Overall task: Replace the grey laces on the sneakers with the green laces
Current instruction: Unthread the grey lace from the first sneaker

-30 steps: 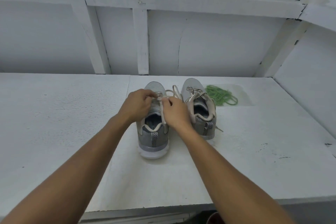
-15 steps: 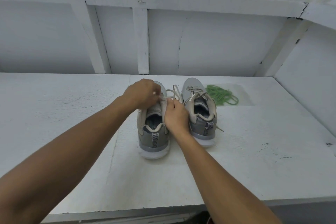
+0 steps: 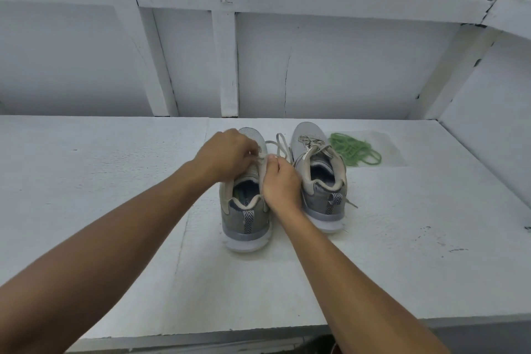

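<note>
Sneakers, head view: left sneaker (image 3: 247, 210) and right sneaker (image 3: 319, 181) stand upright on the white bench (image 3: 100, 169), heels toward me, toes toward the wall (image 3: 344, 66). They sit just beside each other, the left one a little nearer to me.
Grey lace (image 3: 280, 144): I see a loose loop lying in the gap between the two toes. The rest runs under the hands at the left sneaker's lacing, hidden there.
Right sneaker lacing: threaded through the eyelets, with one end trailing on the bench by the heel.
Left hand (image 3: 227, 156): over the left sneaker's forefoot, fingers curled and bunched together, tips pinching the grey lace.
Right hand (image 3: 281, 184): between the two sneakers, against the left one's collar, thumb and forefinger closed on the same lace. Its other fingers are curled.
Hands: fingertips meet above the tongue.
Green laces (image 3: 355, 151): a loose tangled heap on the bench, just right of the right sneaker's toe, untouched.
</note>
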Motion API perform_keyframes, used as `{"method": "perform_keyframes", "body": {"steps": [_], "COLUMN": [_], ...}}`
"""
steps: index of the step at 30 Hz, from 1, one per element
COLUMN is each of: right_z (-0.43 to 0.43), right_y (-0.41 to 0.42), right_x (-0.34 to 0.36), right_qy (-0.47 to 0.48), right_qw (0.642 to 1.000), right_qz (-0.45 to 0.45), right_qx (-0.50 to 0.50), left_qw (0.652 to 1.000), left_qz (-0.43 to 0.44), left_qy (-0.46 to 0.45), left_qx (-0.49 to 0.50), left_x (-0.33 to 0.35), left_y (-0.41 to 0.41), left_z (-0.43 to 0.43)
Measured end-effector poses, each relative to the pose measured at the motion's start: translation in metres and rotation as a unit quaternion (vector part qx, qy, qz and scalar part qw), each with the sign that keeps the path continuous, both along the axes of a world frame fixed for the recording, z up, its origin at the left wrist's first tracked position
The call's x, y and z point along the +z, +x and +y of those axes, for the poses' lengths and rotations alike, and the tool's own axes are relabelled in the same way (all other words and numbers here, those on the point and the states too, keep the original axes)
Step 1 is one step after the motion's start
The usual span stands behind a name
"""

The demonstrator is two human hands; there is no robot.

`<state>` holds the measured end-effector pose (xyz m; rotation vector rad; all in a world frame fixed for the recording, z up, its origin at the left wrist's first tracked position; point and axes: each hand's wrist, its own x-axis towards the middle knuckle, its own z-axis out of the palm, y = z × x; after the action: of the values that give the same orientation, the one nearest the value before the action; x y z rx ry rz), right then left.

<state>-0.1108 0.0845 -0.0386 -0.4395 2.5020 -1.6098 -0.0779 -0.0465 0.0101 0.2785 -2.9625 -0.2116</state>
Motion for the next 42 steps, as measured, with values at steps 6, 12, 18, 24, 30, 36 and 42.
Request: {"method": "perform_keyframes", "body": {"steps": [6, 12, 18, 24, 30, 36, 42], "right_z": [0.002, 0.001, 0.001, 0.001, 0.002, 0.002, 0.001], "right_y": [0.0, 0.001, 0.002, 0.001, 0.002, 0.003, 0.003], "right_x": [0.002, 0.002, 0.002, 0.002, 0.003, 0.005, 0.009], "right_qy": [0.008, 0.011, 0.01, 0.008, 0.001, 0.002, 0.024], "right_qw": [1.0, 1.0, 1.0, 1.0, 1.0, 1.0, 1.0], "right_qz": [-0.003, -0.005, 0.011, 0.002, 0.001, -0.004, -0.005], "right_qx": [-0.001, -0.004, -0.004, -0.005, -0.007, -0.011, 0.003], "left_qw": [0.955, 0.992, 1.0, 0.967, 0.948, 0.977, 0.947], "left_qz": [0.093, 0.004, -0.009, 0.161, 0.178, -0.031, 0.097], "left_qy": [0.074, 0.116, 0.001, 0.019, 0.077, 0.089, 0.246], "left_qx": [0.271, 0.056, 0.028, 0.198, 0.254, 0.19, 0.181], "left_x": [0.03, 0.015, 0.006, 0.046, 0.047, -0.001, -0.008], "left_y": [0.008, 0.005, -0.004, 0.009, 0.028, 0.035, 0.04], "left_z": [-0.062, -0.011, 0.011, -0.056, -0.074, -0.044, 0.008]}}
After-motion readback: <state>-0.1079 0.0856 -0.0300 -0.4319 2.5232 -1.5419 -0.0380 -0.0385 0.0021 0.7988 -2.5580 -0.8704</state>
